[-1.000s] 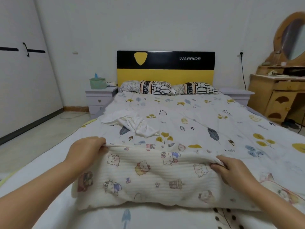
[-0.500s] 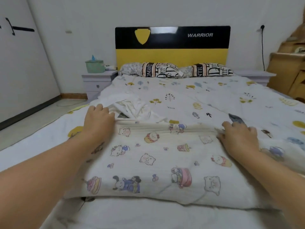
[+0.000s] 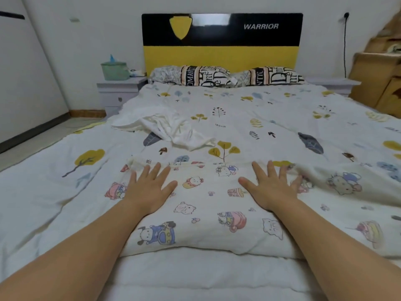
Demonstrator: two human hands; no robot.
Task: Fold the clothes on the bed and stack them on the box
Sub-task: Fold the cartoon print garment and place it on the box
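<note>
A cream cloth with cartoon animal prints [image 3: 208, 213] lies folded over on the near part of the bed [image 3: 271, 118]. My left hand [image 3: 149, 187] rests flat on its left half, fingers spread, holding nothing. My right hand [image 3: 271, 185] lies flat on its right half, fingers spread as well. Further up the bed, left of centre, a crumpled white garment [image 3: 173, 129] lies unfolded. No box is in view.
Two patterned pillows [image 3: 227, 76] lean against the yellow and black headboard [image 3: 221, 42]. A grey nightstand [image 3: 119, 92] with a green container [image 3: 115, 70] stands at the left. A wooden dresser [image 3: 382, 72] stands at the right. Bare floor [image 3: 32, 140] runs along the bed's left side.
Both hands carried the cloth's near edge away from me and laid it down, then let go. They now lie flat with spread fingers on the folded cloth.
</note>
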